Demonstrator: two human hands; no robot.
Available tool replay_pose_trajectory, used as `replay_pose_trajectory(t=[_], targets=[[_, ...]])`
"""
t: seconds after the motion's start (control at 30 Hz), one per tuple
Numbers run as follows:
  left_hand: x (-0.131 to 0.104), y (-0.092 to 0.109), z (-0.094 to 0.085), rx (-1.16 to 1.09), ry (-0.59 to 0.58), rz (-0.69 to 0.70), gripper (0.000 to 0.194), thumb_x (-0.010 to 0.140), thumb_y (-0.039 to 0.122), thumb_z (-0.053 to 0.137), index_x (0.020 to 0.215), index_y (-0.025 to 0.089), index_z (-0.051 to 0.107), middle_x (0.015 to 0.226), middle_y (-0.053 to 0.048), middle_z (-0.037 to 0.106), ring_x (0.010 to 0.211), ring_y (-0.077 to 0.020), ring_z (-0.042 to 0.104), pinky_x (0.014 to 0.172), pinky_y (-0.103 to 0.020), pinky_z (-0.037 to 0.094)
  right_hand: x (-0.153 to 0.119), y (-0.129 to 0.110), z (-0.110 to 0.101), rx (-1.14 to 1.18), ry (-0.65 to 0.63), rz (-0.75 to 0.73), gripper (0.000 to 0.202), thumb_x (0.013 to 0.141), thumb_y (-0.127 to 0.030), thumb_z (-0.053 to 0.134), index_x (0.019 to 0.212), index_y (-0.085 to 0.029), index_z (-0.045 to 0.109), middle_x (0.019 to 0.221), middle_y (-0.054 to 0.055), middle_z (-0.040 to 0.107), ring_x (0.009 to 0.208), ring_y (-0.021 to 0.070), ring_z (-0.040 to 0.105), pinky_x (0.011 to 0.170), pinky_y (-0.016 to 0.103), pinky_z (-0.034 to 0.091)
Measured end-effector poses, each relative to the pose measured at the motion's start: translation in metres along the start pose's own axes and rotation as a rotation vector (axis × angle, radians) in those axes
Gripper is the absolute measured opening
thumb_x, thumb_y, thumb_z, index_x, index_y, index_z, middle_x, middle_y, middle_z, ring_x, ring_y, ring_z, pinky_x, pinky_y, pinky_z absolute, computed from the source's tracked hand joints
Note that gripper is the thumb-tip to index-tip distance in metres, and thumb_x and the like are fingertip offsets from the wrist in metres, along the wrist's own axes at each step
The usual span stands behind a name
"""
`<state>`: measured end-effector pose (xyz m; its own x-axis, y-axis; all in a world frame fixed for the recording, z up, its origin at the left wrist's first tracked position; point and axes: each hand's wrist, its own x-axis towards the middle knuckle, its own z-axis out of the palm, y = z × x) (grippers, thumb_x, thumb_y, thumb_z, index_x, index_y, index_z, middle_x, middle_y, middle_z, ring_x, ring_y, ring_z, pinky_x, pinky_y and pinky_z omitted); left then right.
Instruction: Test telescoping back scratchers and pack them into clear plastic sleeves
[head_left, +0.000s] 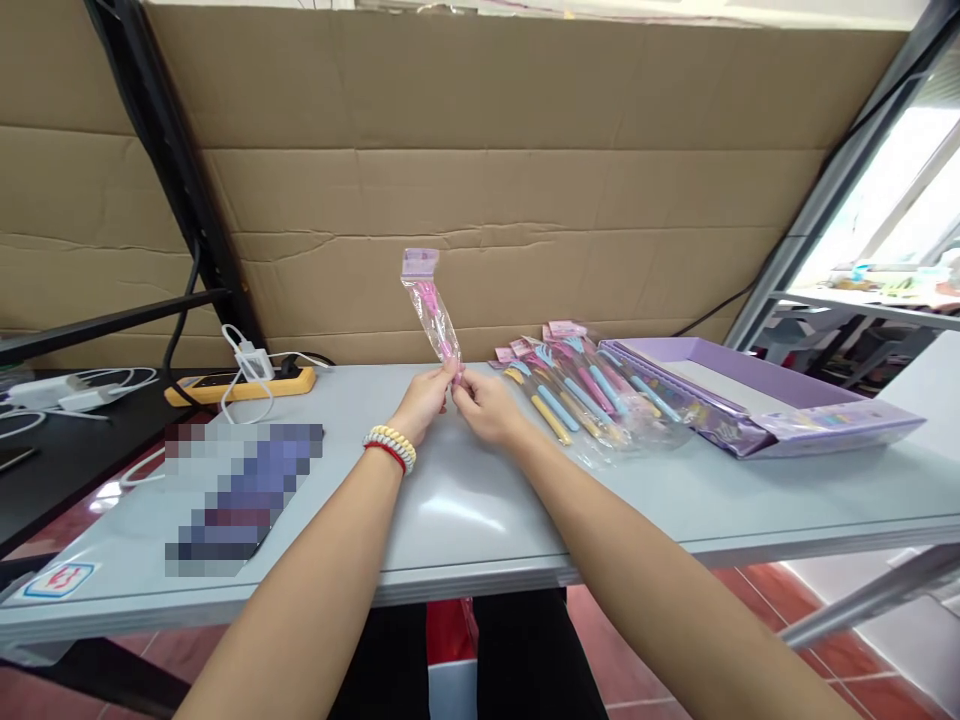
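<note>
A clear plastic packet (435,315) with a purple header card stands upright over the table, holding a slim pink stick-like item whose exact kind I cannot make out. My left hand (424,400) pinches its lower end, a beaded bracelet and a red cord round the wrist. My right hand (484,402) grips the same end from the other side, fingertips close to the left ones. To the right of my hands lies a spread of similar packets (581,390) with yellow, blue, brown and pink items inside, their header cards toward the back.
An open purple box (712,360) sits at the right of the grey table (480,510). On the left lie a blurred-out flat device (255,495) and a yellow power strip (240,385) with white plugs and cables. Cardboard (480,190) walls off the back.
</note>
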<state>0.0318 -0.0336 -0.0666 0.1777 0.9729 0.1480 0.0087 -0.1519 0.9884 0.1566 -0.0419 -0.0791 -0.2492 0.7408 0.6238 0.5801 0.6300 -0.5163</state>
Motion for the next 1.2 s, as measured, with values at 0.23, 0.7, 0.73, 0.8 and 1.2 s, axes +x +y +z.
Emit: replay_pose_trajectory(t=[0.23, 0.7, 0.73, 0.8, 1.2], targets=[[-0.006, 0.008, 0.002, 0.151, -0.074, 0.055, 0.061, 0.078, 0.072, 0.042, 0.081, 0.016, 0.065, 0.077, -0.005, 0.061, 0.068, -0.0139, 0.05, 0.06, -0.024, 0.038, -0.001, -0.008, -0.005, -0.136, 0.104, 0.045, 0.02, 0.077, -0.026, 0.044, 0.059, -0.021, 0.036, 0.053, -0.002, 0.047, 0.05, 0.0099, 0.036, 0.054, 0.024, 0.028], [0.002, -0.01, -0.015, 0.616, 0.134, 0.093, 0.033, 0.083, 0.048, 0.049, 0.072, 0.019, 0.059, 0.077, -0.006, 0.062, 0.086, -0.0231, 0.055, 0.076, -0.029, 0.038, -0.034, 0.054, -0.135, -0.69, 0.317, 0.484, 0.021, 0.077, -0.031, 0.043, 0.059, -0.021, 0.048, 0.062, 0.006, 0.058, 0.058, 0.0172, 0.047, 0.055, 0.029, 0.028], [0.002, -0.011, -0.015, 0.619, 0.125, 0.099, 0.033, 0.082, 0.047, 0.05, 0.068, 0.019, 0.059, 0.074, -0.005, 0.061, 0.085, -0.0229, 0.056, 0.075, -0.029, 0.038, -0.042, 0.061, -0.145, -0.737, 0.306, 0.547, 0.022, 0.078, -0.033, 0.042, 0.063, -0.02, 0.053, 0.066, 0.008, 0.061, 0.062, 0.0189, 0.051, 0.056, 0.029, 0.029], [0.002, -0.012, -0.015, 0.618, 0.122, 0.103, 0.033, 0.081, 0.046, 0.052, 0.063, 0.02, 0.057, 0.069, -0.005, 0.059, 0.082, -0.0228, 0.056, 0.074, -0.029, 0.039, -0.055, 0.074, -0.16, -0.798, 0.271, 0.639, 0.026, 0.08, -0.036, 0.041, 0.072, -0.02, 0.06, 0.076, 0.011, 0.065, 0.069, 0.0221, 0.056, 0.057, 0.03, 0.033], [0.003, -0.014, -0.017, 1.013, 0.043, -0.046, 0.051, 0.086, 0.05, 0.035, 0.112, 0.016, 0.063, 0.123, -0.018, 0.056, 0.119, -0.0307, 0.047, 0.097, -0.04, 0.035, -0.084, 0.107, -0.154, -0.815, 0.207, 0.55, 0.061, 0.088, -0.045, 0.031, 0.139, -0.013, 0.042, 0.142, 0.018, 0.043, 0.127, 0.0345, 0.04, 0.098, 0.053, 0.035]])
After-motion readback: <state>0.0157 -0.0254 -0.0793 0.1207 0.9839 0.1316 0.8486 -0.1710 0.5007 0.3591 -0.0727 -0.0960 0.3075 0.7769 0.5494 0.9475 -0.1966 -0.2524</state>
